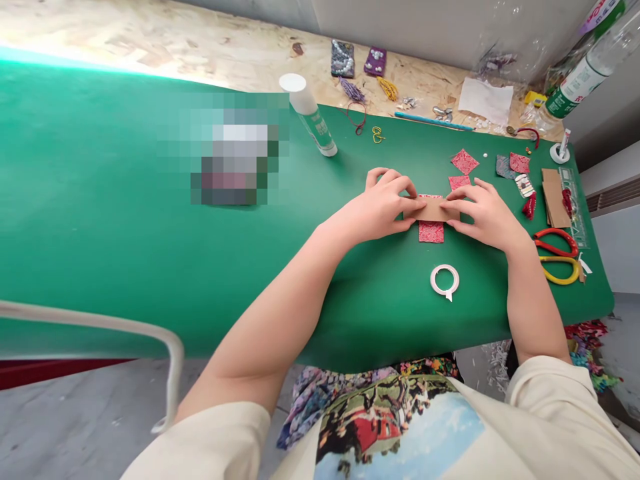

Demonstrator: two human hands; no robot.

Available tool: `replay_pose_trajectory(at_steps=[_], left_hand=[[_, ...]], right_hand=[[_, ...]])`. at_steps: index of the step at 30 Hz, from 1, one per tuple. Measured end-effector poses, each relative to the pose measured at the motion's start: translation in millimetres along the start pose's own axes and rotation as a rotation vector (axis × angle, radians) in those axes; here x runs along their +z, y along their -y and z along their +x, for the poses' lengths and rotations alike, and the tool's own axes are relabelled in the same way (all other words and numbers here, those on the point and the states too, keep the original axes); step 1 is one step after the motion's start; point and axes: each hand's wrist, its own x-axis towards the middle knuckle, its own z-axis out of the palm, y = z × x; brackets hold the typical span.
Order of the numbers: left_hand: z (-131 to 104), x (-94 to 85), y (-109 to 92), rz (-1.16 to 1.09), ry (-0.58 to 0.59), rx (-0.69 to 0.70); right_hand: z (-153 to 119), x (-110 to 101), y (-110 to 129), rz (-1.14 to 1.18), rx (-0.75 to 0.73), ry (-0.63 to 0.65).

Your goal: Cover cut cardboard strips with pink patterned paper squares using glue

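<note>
Between my two hands lies a brown cardboard strip point(433, 209), set crosswise over a red patterned fabric piece point(431, 232) that shows above and below it. My left hand point(393, 202) pinches the strip's left end between thumb and fingers. At the other end, my right hand point(475, 212) grips the strip the same way. Just beyond the right hand are two more red patterned squares, one point(465, 161) turned like a diamond and one point(459, 183) partly behind the fingers. A roll of white tape point(445, 281) lies flat on the near side of the strip.
A glue stick point(316, 123) stands left of the hands on the green mat point(125, 253). Scissors point(556, 257) and cardboard pieces point(554, 198) lie at the right edge. A blue pencil point(434, 121), tasselled pieces point(375, 61) and a plastic bottle point(575, 90) are along the back.
</note>
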Motion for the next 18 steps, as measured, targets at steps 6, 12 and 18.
replay_pose_trajectory(at_steps=[6, 12, 18], left_hand=[[0, -4.1, -5, -0.012, 0.122, -0.015], [-1, 0.5, -7, -0.017, 0.121, -0.056], [-1, 0.4, -12, -0.003, 0.128, -0.114]], right_hand=[[-1, -1, 2, 0.004, -0.032, 0.067], [0, 0, 7, -0.026, 0.005, 0.125], [1, -1, 11, -0.010, 0.006, 0.154]])
